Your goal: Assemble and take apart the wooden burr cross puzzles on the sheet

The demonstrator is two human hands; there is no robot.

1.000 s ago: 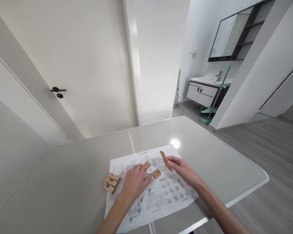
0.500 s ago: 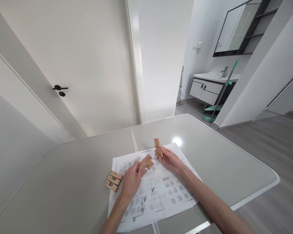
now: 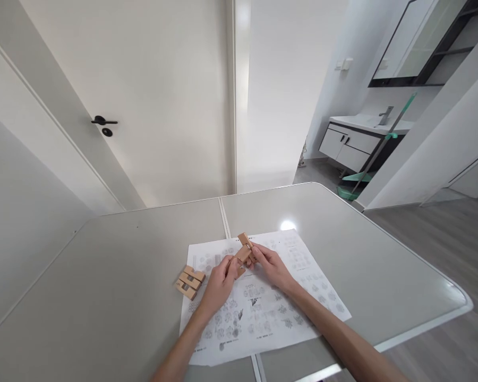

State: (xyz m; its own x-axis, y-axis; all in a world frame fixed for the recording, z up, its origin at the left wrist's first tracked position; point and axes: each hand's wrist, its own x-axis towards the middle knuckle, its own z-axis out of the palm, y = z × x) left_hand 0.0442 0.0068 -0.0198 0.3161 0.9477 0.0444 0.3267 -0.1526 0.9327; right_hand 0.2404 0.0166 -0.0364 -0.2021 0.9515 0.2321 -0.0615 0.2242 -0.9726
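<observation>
My left hand [image 3: 222, 277] is closed on notched wooden puzzle pieces [image 3: 242, 254], held just above a printed sheet. Between the thumb and fingers of my right hand [image 3: 269, 262] is another wooden puzzle piece [image 3: 245, 240], tilted and touching the ones on the left. Fingers cover part of the joint, so I cannot tell how far the pieces interlock. Left of my left hand, several notched wooden pieces [image 3: 190, 281] lie side by side at the sheet's edge. The white instruction sheet [image 3: 271, 339] has rows of small grey diagrams and lies flat under both hands.
The grey table [image 3: 123, 286] has a seam down its middle and a pale raised rim [image 3: 422, 321]. Beyond it stand a closed door [image 3: 163, 106] and, at right, a washbasin cabinet [image 3: 352, 140] with a green broom and dustpan [image 3: 347, 192].
My right hand has moved left and brought its upright piece against the pieces in my left hand. The view has shifted slightly.
</observation>
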